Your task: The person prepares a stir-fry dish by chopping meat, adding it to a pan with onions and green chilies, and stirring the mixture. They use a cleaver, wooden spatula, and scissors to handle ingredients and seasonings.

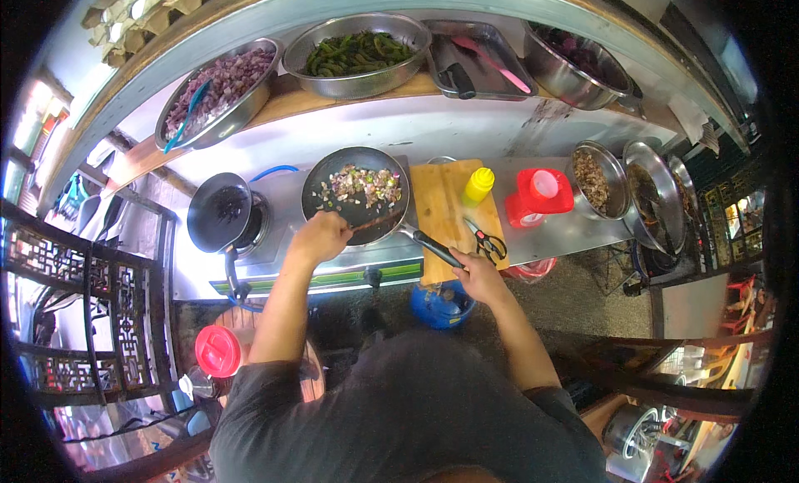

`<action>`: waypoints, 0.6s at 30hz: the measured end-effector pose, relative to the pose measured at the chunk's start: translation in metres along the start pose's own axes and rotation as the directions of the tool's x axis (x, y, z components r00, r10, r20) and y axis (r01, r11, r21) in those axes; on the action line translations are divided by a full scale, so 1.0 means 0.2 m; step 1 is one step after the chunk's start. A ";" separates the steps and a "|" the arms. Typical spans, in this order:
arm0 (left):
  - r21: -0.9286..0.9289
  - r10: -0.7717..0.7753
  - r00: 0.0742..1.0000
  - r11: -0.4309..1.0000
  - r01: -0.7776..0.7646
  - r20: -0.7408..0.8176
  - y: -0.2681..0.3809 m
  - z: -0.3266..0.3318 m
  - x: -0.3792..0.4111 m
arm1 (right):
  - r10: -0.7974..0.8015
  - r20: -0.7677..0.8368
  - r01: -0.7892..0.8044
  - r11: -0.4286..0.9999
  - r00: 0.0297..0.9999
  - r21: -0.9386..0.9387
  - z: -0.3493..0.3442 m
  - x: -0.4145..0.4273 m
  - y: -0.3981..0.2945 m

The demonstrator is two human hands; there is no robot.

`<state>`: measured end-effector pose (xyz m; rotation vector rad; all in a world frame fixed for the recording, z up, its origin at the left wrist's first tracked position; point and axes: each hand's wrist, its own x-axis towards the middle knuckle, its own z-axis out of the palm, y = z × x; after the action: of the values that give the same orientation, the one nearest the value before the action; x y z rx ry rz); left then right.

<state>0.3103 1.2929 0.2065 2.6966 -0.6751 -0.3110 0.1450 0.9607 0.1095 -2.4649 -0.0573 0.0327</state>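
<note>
In the head view my left hand (321,238) is closed around a brown, wooden-looking utensil (377,223). The utensil slants across the near side of a dark frying pan (337,214) on the stove; part of it is hidden in my fist. Chopped pieces of meat and onion with green bits, a loose mixture (365,186), cover the far half of the pan. Gripping the end of the pan's black handle (440,248) is my right hand (480,275). Just beyond those fingers, scissors (484,240) with black handles lie on a wooden cutting board (437,214).
A yellow squeeze bottle (478,186) stands on the board, and a red container (538,196) beside it. Left is a smaller pan (218,211) on a burner. Overhead, a shelf (293,102) bears bowls of onion (225,86) and green peppers (359,53). A blue gas cylinder (442,305) stands below.
</note>
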 end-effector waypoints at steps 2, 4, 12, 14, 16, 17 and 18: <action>-0.050 -0.032 0.999 0.998 0.031 -0.030 0.05 0.03 -0.03 | -0.023 0.029 0.023 0.999 0.999 -0.027 0.02 -0.01 0.03; 0.042 -0.076 0.995 0.996 0.074 0.059 0.13 -0.04 -0.11 | -0.039 0.045 0.041 0.997 0.998 -0.063 -0.02 -0.01 0.04; -0.013 -0.193 0.965 0.981 0.193 -0.175 0.29 0.45 0.21 | -0.150 0.133 0.164 0.981 0.980 -0.102 0.01 0.00 0.08; 0.017 -0.181 0.967 0.982 0.187 -0.180 0.41 0.47 0.26 | -0.130 0.195 0.161 0.975 0.972 -0.151 -0.03 0.02 0.06; -0.065 -0.255 0.918 0.967 0.247 -0.303 0.45 0.48 0.34 | -0.188 0.169 0.212 0.968 0.968 -0.137 -0.02 0.03 0.07; -0.109 -0.296 0.885 0.955 0.275 -0.360 0.43 0.48 0.38 | -0.218 0.159 0.239 0.962 0.963 -0.130 0.00 0.03 0.06; -0.028 -0.276 0.879 0.957 0.288 -0.390 0.30 0.52 0.42 | -0.244 0.171 0.268 0.954 0.954 -0.132 0.00 0.04 0.03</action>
<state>0.3288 1.1734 0.1232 2.7637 -0.1692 0.1729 0.1527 0.9565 0.1064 -2.5842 -0.4635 0.1087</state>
